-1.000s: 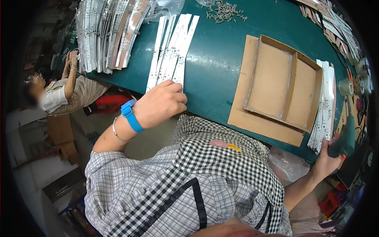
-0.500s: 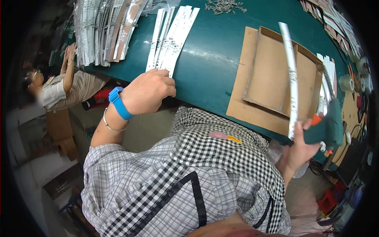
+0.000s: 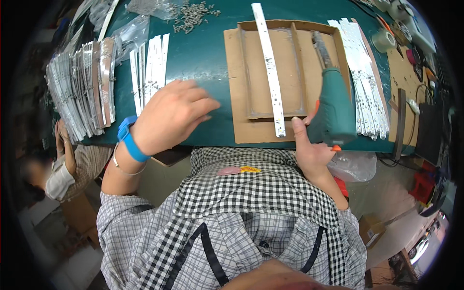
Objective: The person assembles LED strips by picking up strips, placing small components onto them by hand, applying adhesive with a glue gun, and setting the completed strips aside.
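Observation:
My left hand (image 3: 169,113), with a blue band on the wrist, hovers over the green table beside a small group of white strips (image 3: 154,63). Its fingers are curled and partly blurred, so anything between them is hidden. My right hand (image 3: 311,150) grips a green glue gun (image 3: 336,104) with an orange trigger; its metal nozzle points away from me over the box's right side. The thumb sticks up near one long white strip (image 3: 270,72) with small dots. That strip lies lengthwise across a shallow cardboard box (image 3: 299,63), its near end past the box's front wall.
Bundled strips (image 3: 79,89) lie at the left, more white strips (image 3: 365,82) right of the box. Small metal-coloured pieces (image 3: 193,17) are heaped at the back, near clear plastic bags (image 3: 133,36). A tape roll (image 3: 383,42) stands at right. Another person (image 3: 65,174) sits at left.
My view has turned and shifted. My left hand has left the small strip group and lifted rightward. The single strip lies across the box, and my right thumb is now apart from it.

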`<action>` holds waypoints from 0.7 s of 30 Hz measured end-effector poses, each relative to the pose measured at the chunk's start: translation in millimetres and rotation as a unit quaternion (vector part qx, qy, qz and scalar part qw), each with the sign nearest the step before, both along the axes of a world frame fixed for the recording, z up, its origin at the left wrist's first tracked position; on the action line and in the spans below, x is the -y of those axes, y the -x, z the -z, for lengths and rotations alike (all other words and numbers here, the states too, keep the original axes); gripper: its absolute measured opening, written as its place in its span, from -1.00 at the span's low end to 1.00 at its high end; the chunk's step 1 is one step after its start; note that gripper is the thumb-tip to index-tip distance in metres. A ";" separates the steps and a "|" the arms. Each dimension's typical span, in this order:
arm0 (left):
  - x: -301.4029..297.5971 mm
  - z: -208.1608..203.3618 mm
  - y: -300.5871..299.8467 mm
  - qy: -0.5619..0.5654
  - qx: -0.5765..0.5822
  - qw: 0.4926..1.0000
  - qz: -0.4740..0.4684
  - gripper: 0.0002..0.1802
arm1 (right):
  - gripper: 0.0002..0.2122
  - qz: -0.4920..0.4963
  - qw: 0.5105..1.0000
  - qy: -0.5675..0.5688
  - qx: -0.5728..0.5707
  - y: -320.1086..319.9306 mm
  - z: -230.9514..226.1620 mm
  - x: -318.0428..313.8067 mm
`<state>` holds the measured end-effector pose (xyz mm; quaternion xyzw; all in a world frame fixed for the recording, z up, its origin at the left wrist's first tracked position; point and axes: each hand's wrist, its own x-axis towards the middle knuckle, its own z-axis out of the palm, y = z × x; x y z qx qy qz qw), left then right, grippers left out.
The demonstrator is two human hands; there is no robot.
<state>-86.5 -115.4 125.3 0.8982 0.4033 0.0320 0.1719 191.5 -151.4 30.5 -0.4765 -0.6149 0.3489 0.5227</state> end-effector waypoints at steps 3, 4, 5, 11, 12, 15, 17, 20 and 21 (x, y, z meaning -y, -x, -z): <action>-32.7 7.1 -36.5 -0.077 0.076 0.993 0.041 -0.74 | -0.59 0.037 0.996 -0.051 0.063 -22.2 4.5 -1.2; -49.0 11.9 -52.2 -0.114 0.128 0.984 0.051 -0.77 | -0.64 0.049 0.994 -0.062 0.074 -29.6 4.1 -5.5; -66.1 19.1 -68.5 -0.113 0.175 0.976 0.056 -0.80 | -0.67 0.080 0.994 -0.062 0.036 -33.3 8.1 -9.1; -146.2 60.2 -163.5 -0.057 0.224 0.973 0.009 -0.84 | -0.65 0.167 0.978 -0.077 0.103 -51.6 25.4 -4.9; -153.1 65.2 -172.0 -0.010 0.209 0.978 -0.006 -0.82 | -0.69 0.165 0.972 -0.094 0.138 -48.6 24.7 -4.9; -167.7 82.0 -187.2 0.035 0.200 0.979 -0.002 -0.80 | -0.72 0.144 0.949 -0.156 0.235 -47.5 17.8 -5.9; -172.9 85.0 -192.9 0.026 0.193 0.981 0.010 -0.81 | -0.79 0.235 0.943 0.022 0.235 -37.4 32.4 8.2; -170.4 89.6 -200.7 0.074 0.199 0.977 -0.004 -0.82 | -0.70 0.187 0.944 0.057 0.266 -45.5 36.2 11.1; -170.8 89.6 -200.4 0.086 0.195 0.977 -0.004 -0.82 | -0.70 0.199 0.943 0.045 0.263 -46.1 35.2 8.3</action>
